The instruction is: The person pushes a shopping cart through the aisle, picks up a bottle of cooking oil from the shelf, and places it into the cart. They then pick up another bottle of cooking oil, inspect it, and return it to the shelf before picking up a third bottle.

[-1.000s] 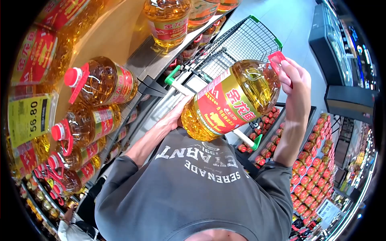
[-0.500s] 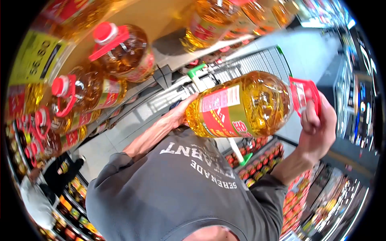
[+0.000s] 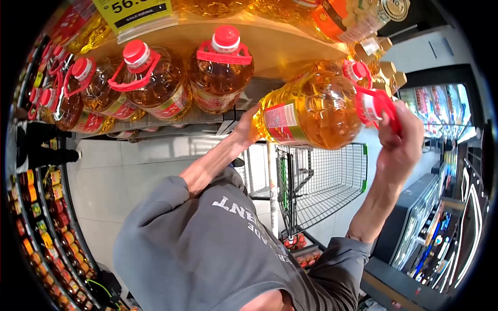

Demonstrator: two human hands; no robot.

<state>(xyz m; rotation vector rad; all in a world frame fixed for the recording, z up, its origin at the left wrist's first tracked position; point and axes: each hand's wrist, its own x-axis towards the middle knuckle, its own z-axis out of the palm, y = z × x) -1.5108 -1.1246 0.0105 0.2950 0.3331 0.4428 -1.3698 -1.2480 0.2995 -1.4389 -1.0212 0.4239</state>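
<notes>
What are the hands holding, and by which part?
A big golden bottle: the right hand grips its red handle, the left hand supports its base.

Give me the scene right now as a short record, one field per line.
Left hand: against the base of the held bottle
Right hand: on its red handle
Bottle pose: tipped nearly sideways, neck toward the right hand
Shelf bottles: upright, red caps
Price tag: yellow, cut off by the view's edge
Cart: wire basket, green corners
</notes>
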